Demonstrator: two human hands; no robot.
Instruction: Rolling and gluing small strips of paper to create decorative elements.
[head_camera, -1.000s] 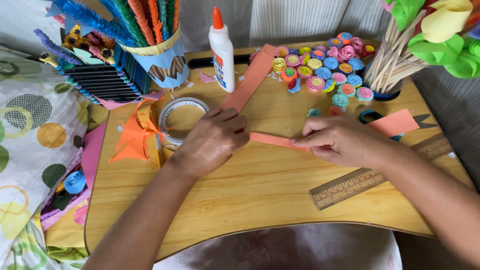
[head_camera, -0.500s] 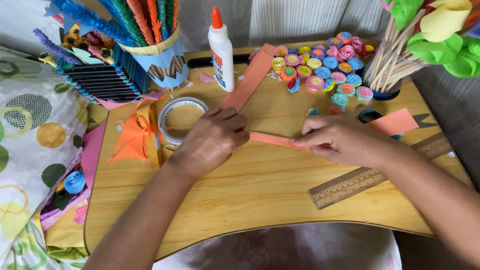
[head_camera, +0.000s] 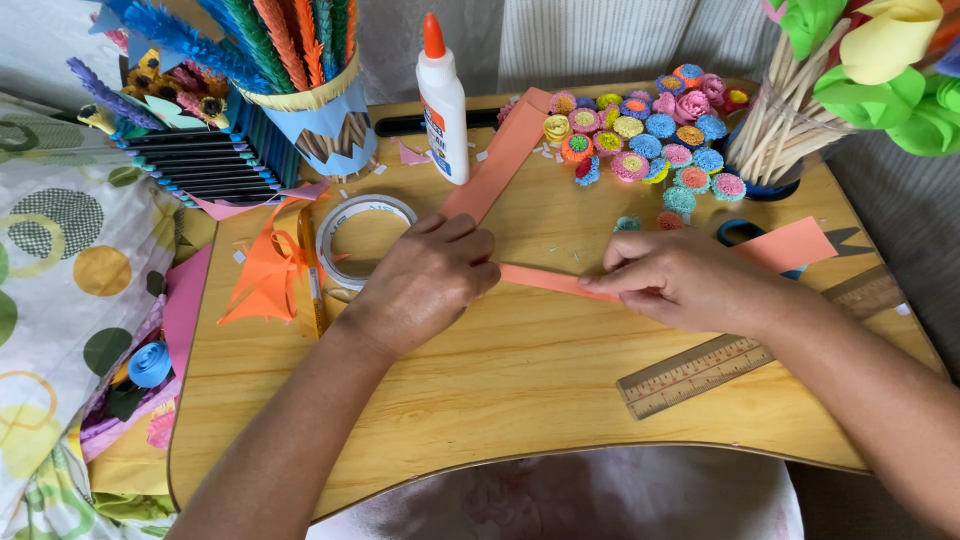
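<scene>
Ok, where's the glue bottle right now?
In the head view, the glue bottle stands upright at the back of the wooden table, left of centre, between the blue paper cup and the pile of paper flowers.

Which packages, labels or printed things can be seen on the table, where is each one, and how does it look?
Glue bottle: upright at the back of the lap table, left of the paper flowers; white, orange pointed cap, orange and blue label.
Ruler: flat at front right, under the right hand's forearm; pale wood, printed scale marks.
Tape roll: flat beside the left hand; white ring, faint print on the inner core.
No signs or screens.
</scene>
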